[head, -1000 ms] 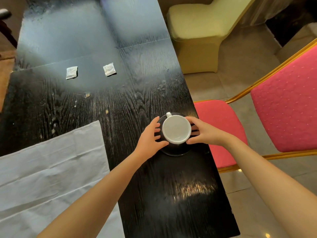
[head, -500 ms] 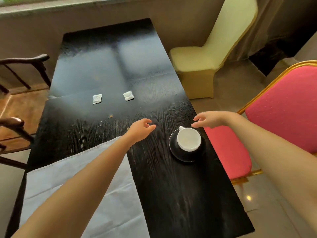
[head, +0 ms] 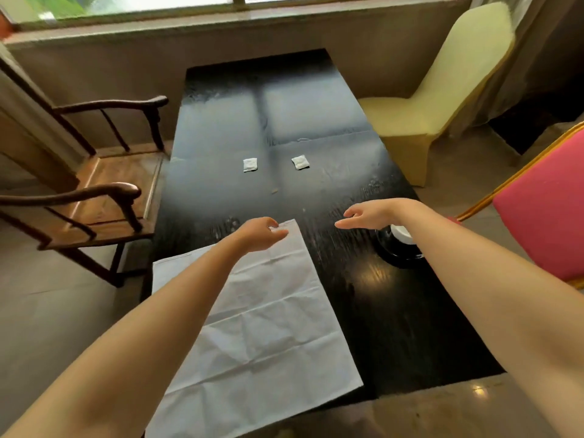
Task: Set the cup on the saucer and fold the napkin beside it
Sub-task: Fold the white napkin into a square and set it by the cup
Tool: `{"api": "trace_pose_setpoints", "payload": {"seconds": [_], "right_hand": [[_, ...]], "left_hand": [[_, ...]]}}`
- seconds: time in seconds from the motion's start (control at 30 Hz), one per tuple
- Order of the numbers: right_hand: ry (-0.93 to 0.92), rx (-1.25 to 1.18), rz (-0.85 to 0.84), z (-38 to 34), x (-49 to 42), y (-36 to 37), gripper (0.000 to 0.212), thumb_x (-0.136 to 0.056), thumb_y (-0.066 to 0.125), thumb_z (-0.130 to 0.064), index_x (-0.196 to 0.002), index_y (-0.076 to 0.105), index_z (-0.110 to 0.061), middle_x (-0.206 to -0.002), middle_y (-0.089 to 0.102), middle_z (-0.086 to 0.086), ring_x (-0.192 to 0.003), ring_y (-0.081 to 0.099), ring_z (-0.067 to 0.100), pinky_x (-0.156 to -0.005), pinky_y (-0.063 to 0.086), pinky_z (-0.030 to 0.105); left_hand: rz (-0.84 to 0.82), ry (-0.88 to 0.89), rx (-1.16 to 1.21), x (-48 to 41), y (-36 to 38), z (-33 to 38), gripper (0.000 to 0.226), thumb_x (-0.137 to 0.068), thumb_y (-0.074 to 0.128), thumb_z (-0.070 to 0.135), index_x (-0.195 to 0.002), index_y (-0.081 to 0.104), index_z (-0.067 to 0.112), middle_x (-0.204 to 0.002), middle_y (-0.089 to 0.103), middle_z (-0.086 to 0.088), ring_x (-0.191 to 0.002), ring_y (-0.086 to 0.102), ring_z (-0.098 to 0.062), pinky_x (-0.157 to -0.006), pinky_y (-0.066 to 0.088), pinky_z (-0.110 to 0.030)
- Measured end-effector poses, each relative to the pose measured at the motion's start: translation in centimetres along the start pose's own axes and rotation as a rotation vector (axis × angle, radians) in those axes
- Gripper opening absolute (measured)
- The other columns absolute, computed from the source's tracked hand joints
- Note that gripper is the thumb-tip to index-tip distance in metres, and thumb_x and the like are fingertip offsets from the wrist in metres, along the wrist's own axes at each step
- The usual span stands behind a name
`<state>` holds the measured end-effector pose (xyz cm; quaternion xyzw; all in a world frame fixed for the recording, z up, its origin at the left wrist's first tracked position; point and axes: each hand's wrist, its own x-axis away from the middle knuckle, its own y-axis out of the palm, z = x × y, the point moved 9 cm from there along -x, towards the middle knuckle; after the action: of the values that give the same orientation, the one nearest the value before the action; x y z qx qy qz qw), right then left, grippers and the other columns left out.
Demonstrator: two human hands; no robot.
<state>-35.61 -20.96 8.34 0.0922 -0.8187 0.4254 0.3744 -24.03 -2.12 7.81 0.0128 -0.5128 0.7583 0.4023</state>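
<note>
Left hand (head: 260,233): grip relaxed, fingers loosely curled, holding nothing. It hovers at the far right corner of the napkin (head: 259,311); contact with it cannot be determined. Right hand (head: 369,214): grip open, fingers extended, holding nothing, raised above the tabletop (head: 363,311) between napkin and cup (head: 401,233). The white cup sits on the black saucer (head: 395,257) near the right tabletop edge, partly hidden by the right forearm. The napkin lies unfolded and creased on the near left area, its near edge overhanging. Farther along the tabletop lie a left packet (head: 250,165) and a right packet (head: 300,162), small, white, apart
</note>
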Motion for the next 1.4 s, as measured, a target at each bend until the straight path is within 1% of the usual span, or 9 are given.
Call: {"api": "trace_pose_setpoints", "payload": {"seconds": [0.17, 0.3, 0.47, 0.63, 0.73, 0.97, 1.1, 1.23, 1.4], "right_hand": [[-0.086, 0.116, -0.018, -6.0, -0.8, 4.6, 0.074, -0.082, 0.037, -0.071, -0.123, 0.050, -0.010, -0.112, 0.058, 0.015, -0.101, 0.055, 0.032, -0.083, 0.043, 0.036], [-0.133, 0.158, -0.029, -9.1, -1.9, 8.4, 0.079, -0.082, 0.041, -0.070, -0.139, 0.038, -0.015, -0.143, 0.044, 0.004, -0.129, 0.043, 0.024, -0.103, 0.033, 0.036], [-0.254, 0.199, -0.012, -10.1, -3.3, 16.6, 0.069, -0.089, 0.047, -0.055, -0.142, 0.031, -0.014, -0.149, 0.037, 0.008, -0.134, 0.037, 0.027, -0.107, 0.031, 0.037], [-0.379, 0.448, 0.134, -8.7, -2.9, 26.7, 0.074, -0.090, 0.041, -0.055, -0.148, 0.011, -0.020, -0.159, 0.002, 0.009, -0.145, 0.001, 0.031, -0.117, 0.008, 0.046], [-0.439, 0.501, 0.151, -7.8, -3.0, 30.5, 0.075, -0.091, 0.033, -0.057, -0.149, -0.002, -0.025, -0.158, -0.014, 0.004, -0.144, -0.017, 0.029, -0.116, -0.005, 0.047], [-0.484, 0.539, 0.335, -6.1, -3.7, 31.3, 0.067, -0.091, 0.021, -0.061, -0.140, -0.019, -0.037, -0.150, -0.026, -0.010, -0.138, -0.029, 0.020, -0.112, -0.019, 0.042], [-0.461, 0.525, 0.389, -6.5, -5.6, 29.7, 0.065, -0.090, 0.019, -0.062, -0.141, -0.016, -0.039, -0.150, -0.022, -0.012, -0.139, -0.026, 0.016, -0.112, -0.020, 0.039], [-0.443, 0.486, 0.402, -6.9, -7.7, 27.3, 0.066, -0.090, 0.020, -0.062, -0.146, -0.006, -0.037, -0.153, -0.017, -0.012, -0.138, -0.025, 0.012, -0.114, -0.015, 0.041], [-0.475, 0.517, 0.346, -7.4, -7.5, 26.4, 0.077, -0.088, 0.027, -0.064, -0.148, -0.004, -0.028, -0.158, -0.013, -0.004, -0.143, -0.020, 0.020, -0.115, -0.013, 0.046]], "left_hand": [[0.042, -0.070, 0.025, 4.8, -0.7, -6.3, 0.050, -0.090, 0.051, 0.043, -0.130, 0.050, 0.014, -0.133, 0.057, -0.008, -0.120, 0.053, -0.026, -0.098, 0.039, -0.032], [0.040, -0.160, 0.089, 8.0, 0.6, -10.8, 0.052, -0.090, 0.050, 0.044, -0.132, 0.046, 0.012, -0.135, 0.054, -0.012, -0.120, 0.051, -0.028, -0.098, 0.039, -0.034], [0.096, -0.259, 0.217, 11.3, 6.6, -15.4, 0.055, -0.089, 0.053, 0.040, -0.136, 0.041, 0.015, -0.140, 0.047, -0.012, -0.124, 0.048, -0.028, -0.095, 0.039, -0.032], [0.080, -0.338, 0.064, 14.3, 16.5, -17.6, 0.066, -0.090, 0.047, 0.045, -0.146, 0.020, 0.023, -0.157, 0.014, -0.009, -0.144, 0.013, -0.027, -0.115, 0.017, -0.046], [0.074, -0.373, -0.033, 15.8, 20.7, -18.7, 0.065, -0.093, 0.036, 0.050, -0.147, 0.006, 0.031, -0.159, -0.009, -0.001, -0.145, -0.010, -0.022, -0.114, -0.003, -0.053], [0.201, -0.278, -0.141, 16.0, 22.6, -20.4, 0.065, -0.092, 0.023, 0.058, -0.143, -0.012, 0.040, -0.147, -0.030, 0.014, -0.139, -0.026, -0.012, -0.106, -0.021, -0.055], [0.197, -0.234, -0.136, 13.6, 21.7, -21.1, 0.064, -0.089, 0.017, 0.063, -0.136, -0.021, 0.046, -0.147, -0.033, 0.015, -0.137, -0.030, -0.009, -0.105, -0.025, -0.055], [0.199, -0.216, -0.140, 10.3, 19.8, -21.1, 0.066, -0.088, 0.020, 0.062, -0.141, -0.015, 0.043, -0.154, -0.025, 0.010, -0.140, -0.026, -0.012, -0.104, -0.025, -0.055], [0.201, -0.151, -0.167, 9.6, 19.3, -21.0, 0.074, -0.085, 0.025, 0.066, -0.142, -0.016, 0.041, -0.152, -0.028, 0.010, -0.138, -0.030, -0.014, -0.105, -0.024, -0.058]]}}
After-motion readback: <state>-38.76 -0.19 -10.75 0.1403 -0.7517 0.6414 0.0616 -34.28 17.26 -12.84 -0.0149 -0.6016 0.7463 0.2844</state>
